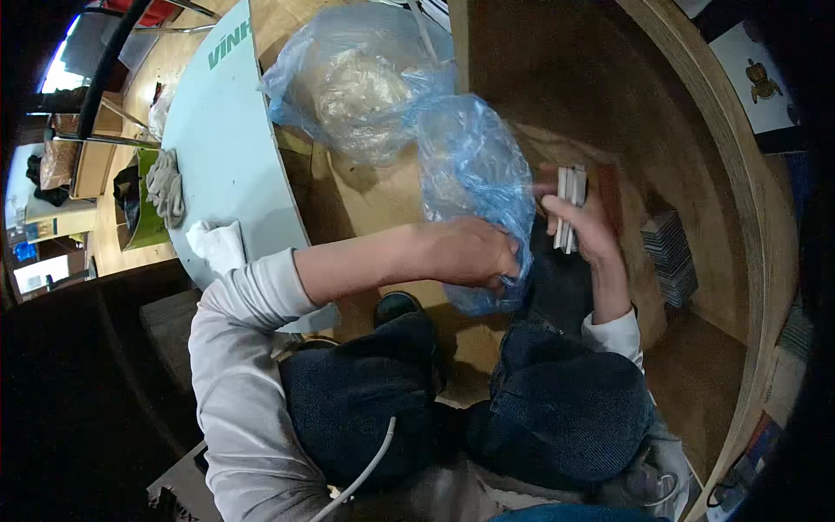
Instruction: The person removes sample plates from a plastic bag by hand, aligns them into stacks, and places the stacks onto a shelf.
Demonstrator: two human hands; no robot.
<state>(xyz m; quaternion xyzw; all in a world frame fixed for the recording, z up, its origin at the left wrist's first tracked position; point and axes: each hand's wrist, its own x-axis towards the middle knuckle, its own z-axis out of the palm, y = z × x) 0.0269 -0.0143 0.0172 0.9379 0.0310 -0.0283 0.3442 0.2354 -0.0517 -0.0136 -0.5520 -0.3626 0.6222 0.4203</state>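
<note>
A translucent blue plastic bag (474, 161) hangs in front of my knees. My left hand (474, 252) is closed around a gathered part of it. Just right of the bag, my right hand (593, 228) grips a small stack of flat white pieces (570, 209), seen edge-on; their exact kind cannot be made out. The fingers of my right hand are slightly blurred and partly hidden behind the stack. Beyond lies a larger clear-blue plastic bag (365, 83) with crumpled clear plastic inside.
A pale blue board (228, 130) with green lettering stands to the left, with a white cloth (217, 246) at its near edge. On the right, a stack of thin grey pieces (670, 259) sits inside a curved wooden edge (739, 165). Grey gloves (165, 187) hang over a green box (150, 209).
</note>
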